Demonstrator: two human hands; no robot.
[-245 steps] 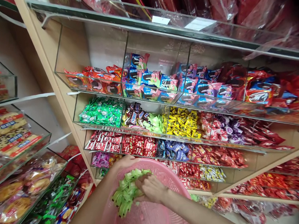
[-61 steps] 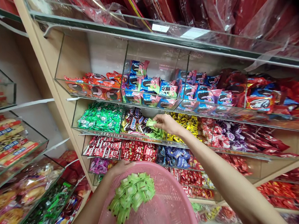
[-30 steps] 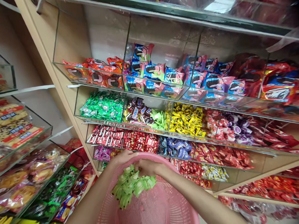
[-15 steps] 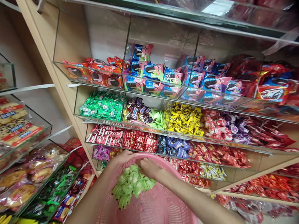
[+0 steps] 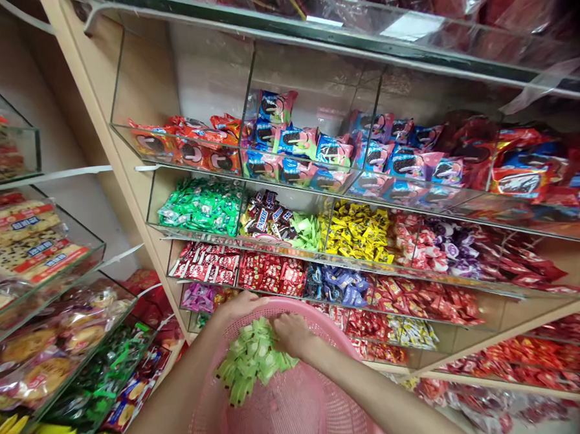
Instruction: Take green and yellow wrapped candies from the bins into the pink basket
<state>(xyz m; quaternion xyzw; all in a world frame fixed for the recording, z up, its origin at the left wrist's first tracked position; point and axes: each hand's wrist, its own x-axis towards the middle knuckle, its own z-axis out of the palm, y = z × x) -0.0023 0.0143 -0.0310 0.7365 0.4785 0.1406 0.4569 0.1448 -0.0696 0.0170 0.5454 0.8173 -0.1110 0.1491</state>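
A pink mesh plastic basket [image 5: 275, 409] leans toward the shelf, with its opening toward me. Green-wrapped candies [image 5: 253, 358] lie heaped in its far left part. My left hand [image 5: 239, 306] holds the far left rim, its fingers partly hidden behind that edge. Inside the basket, my right hand [image 5: 294, 334] is curled closed at the right side of the heap. Its fingertips are down among the candies and hidden. More green-wrapped candies [image 5: 306, 230] sit in a shelf compartment beyond the basket, beside Snickers bars [image 5: 269, 217].
Glass-fronted shelves hold yellow candies [image 5: 356, 231], green packets [image 5: 199, 207], red packets [image 5: 273, 271] and blue cookie packs [image 5: 332, 149]. Packaged breads [image 5: 31, 230] fill a rack at left. A wooden upright [image 5: 106, 142] and the glass shelf edges stand close around the basket.
My right hand has curled more tightly and sits slightly lower at the green candies. My left hand stays on the rim. The view has shifted a little.
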